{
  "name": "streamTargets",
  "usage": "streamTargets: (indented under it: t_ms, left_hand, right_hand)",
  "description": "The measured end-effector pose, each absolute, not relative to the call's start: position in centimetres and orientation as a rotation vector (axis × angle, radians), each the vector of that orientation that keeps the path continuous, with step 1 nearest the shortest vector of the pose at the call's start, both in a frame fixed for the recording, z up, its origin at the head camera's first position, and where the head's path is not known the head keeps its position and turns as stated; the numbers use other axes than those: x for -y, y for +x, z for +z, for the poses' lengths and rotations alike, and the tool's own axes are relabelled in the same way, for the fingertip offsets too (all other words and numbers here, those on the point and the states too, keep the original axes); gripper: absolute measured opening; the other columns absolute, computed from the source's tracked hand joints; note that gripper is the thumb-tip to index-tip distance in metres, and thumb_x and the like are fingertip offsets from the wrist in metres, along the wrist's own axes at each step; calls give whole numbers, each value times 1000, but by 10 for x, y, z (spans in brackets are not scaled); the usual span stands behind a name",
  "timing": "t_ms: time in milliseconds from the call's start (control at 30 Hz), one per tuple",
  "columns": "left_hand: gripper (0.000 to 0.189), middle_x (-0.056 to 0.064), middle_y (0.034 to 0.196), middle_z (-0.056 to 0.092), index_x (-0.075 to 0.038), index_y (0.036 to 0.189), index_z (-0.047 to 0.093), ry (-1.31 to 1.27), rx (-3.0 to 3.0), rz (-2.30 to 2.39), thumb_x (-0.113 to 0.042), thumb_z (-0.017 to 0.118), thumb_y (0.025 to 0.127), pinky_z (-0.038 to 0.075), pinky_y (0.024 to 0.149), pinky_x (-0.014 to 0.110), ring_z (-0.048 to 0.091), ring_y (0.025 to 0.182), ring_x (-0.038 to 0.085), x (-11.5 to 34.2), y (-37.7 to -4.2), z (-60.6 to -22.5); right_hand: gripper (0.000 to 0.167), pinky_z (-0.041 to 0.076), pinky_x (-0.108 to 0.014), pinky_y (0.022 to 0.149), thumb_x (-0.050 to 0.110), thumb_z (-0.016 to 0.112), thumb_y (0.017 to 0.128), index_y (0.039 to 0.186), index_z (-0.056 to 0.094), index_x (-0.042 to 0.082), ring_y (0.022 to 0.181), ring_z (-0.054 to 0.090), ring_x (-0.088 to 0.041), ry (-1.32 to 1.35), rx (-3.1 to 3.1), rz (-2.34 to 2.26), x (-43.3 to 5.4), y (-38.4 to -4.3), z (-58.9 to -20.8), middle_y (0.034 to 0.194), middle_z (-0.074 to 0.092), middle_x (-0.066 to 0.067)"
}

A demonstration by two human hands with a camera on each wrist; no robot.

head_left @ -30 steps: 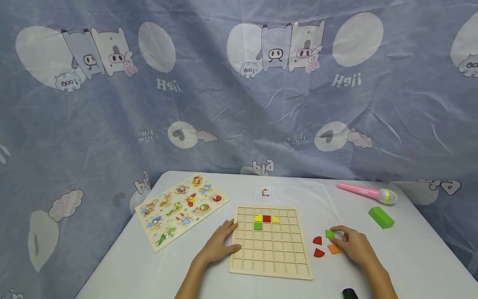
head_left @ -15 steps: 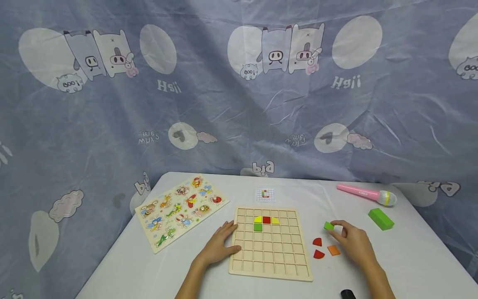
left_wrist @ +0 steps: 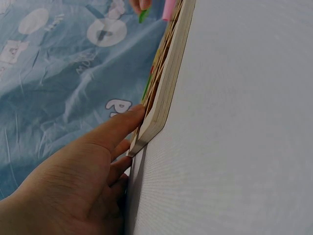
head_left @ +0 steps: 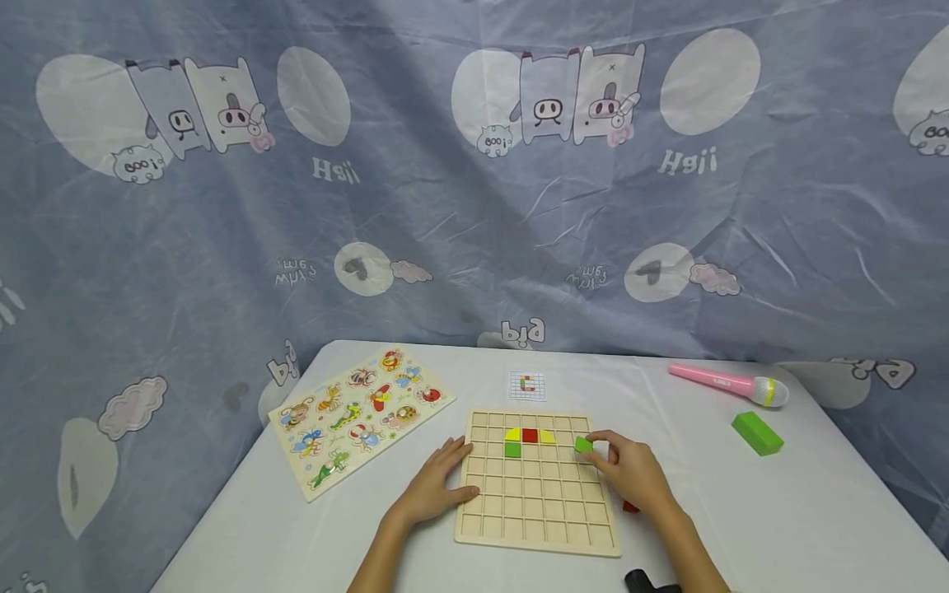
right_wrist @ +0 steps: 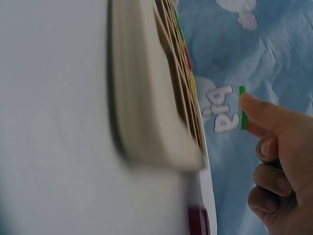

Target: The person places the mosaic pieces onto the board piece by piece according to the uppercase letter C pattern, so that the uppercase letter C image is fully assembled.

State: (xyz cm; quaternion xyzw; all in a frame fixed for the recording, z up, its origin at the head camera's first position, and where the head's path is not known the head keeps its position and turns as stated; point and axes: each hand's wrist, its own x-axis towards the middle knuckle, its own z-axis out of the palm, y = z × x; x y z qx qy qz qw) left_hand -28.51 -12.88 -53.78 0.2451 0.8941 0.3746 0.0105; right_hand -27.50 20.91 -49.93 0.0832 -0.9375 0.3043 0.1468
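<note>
Between thumb and forefinger my right hand (head_left: 630,471) pinches a green square tile (head_left: 583,445), raised over the right part of a wooden grid board (head_left: 537,531). The right wrist view shows that tile (right_wrist: 242,108) edge-on, apart from the board. My left hand (head_left: 430,486) rests against the board's left edge, its fingers extended and thumb on the rim. In the board's upper rows lie two yellow quarter-round tiles (head_left: 547,436), a red square tile (head_left: 530,436) and another green square tile (head_left: 512,450). A red piece (head_left: 630,506) shows partly beside my right forearm.
Behind the board lies a small pattern card (head_left: 527,386). An insect puzzle board (head_left: 363,420) sits at left. A pink toy microphone (head_left: 726,384) and a green block (head_left: 757,433) lie at right. A black object (head_left: 639,581) shows near the front edge.
My right hand lifts the green tile off the table and carries it left over the board. Its forearm now hides the orange tile and most of the red pieces. The left hand stays put.
</note>
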Motion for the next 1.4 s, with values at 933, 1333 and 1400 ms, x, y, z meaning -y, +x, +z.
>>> streamTargets:
  t_ms: [933, 1333, 1400]
  left_hand:
    - [74, 9, 149, 28, -9, 141, 38, 760, -2806, 1137, -43, 67, 81, 13, 111, 47, 17, 138, 29, 129, -285, -537]
    - [75, 9, 148, 28, -9, 141, 38, 748, -2797, 1149, -44, 67, 80, 13, 111, 48, 17, 138, 29, 129, -286, -539]
    - [75, 9, 149, 28, -9, 141, 38, 749, -2800, 1146, -44, 67, 81, 13, 111, 48, 17, 138, 29, 129, -286, -539]
  right_hand:
    - [27, 29, -20, 38, 35, 73, 77, 98, 68, 18, 44, 33, -2, 514, 2762, 802, -112, -280, -516, 50, 39, 13]
    - [27, 30, -20, 38, 33, 75, 76, 98, 68, 19, 44, 35, -3, 457, 2770, 856, -112, -280, -518, 51, 40, 12]
    - [27, 30, -20, 38, 33, 75, 76, 98, 68, 20, 44, 35, -3, 451, 2769, 863, -112, -280, -518, 50, 40, 12]
